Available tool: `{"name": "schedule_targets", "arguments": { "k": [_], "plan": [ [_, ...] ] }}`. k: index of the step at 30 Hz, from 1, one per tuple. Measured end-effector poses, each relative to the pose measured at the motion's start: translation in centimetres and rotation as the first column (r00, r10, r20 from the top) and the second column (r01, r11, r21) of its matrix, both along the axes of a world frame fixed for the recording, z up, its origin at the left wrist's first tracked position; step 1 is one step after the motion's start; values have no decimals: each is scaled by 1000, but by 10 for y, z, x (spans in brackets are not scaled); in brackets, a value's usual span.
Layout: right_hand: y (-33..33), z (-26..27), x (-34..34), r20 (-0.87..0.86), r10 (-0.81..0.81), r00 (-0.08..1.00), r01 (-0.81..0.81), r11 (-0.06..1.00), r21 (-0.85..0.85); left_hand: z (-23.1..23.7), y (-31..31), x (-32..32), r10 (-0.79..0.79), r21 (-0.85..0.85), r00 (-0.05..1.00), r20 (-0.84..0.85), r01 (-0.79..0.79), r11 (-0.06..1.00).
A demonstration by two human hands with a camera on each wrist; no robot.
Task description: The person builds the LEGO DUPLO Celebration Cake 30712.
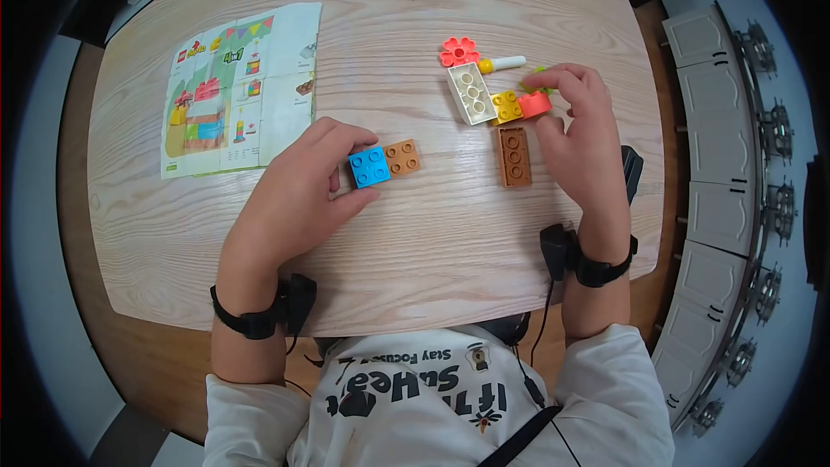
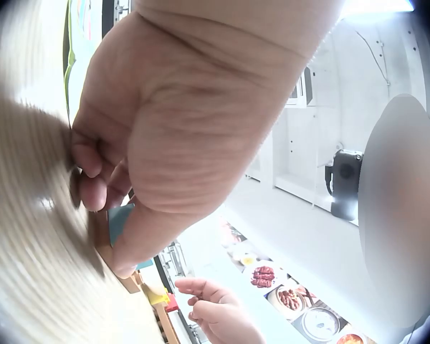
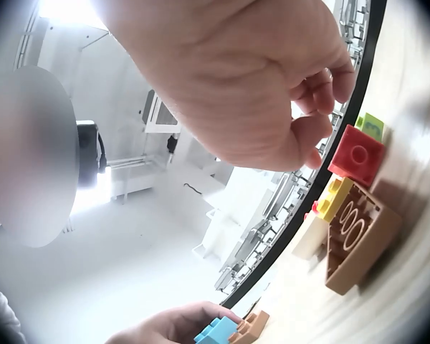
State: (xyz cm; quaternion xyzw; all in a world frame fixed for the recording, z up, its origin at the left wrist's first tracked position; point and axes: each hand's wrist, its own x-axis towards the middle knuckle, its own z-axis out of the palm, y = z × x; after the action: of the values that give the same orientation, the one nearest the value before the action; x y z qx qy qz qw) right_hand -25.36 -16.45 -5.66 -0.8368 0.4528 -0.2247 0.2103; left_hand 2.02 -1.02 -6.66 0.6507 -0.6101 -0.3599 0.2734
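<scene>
My left hand [image 1: 298,177] holds a blue brick [image 1: 370,168] between its thumb and fingers. An orange-brown brick [image 1: 403,157] shows beside and below the blue one, and the pair is close over the table. My right hand [image 1: 579,125] is raised over the loose pieces, its bent fingers apart from them and holding nothing. Closest to it lie a red brick [image 3: 357,155] and a green piece [image 3: 371,127] marked with a 3. A yellow brick [image 1: 506,107], an upturned white brick [image 1: 470,95] and an upturned brown brick [image 1: 515,157] sit around them.
A coral flower piece [image 1: 459,53] and a white candle-like stick with a yellow base [image 1: 503,63] lie behind the white brick. At the left, an unfolded picture leaflet [image 1: 238,91] rests on the wooden table [image 1: 415,251].
</scene>
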Motion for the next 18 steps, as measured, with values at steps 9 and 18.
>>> {"name": "schedule_targets", "arguments": {
  "k": [9, 18],
  "plan": [
    [-1, -5, -1, -65, -58, 996, 58, 998, -4, 1, 0, 1, -11, -1, 1000, 9, 11, 1000],
    [22, -5, 23, 615, 168, 771, -341, 924, 175, -6, 1, 5, -36, -112, 999, -30, 33, 993]
  ]
}}
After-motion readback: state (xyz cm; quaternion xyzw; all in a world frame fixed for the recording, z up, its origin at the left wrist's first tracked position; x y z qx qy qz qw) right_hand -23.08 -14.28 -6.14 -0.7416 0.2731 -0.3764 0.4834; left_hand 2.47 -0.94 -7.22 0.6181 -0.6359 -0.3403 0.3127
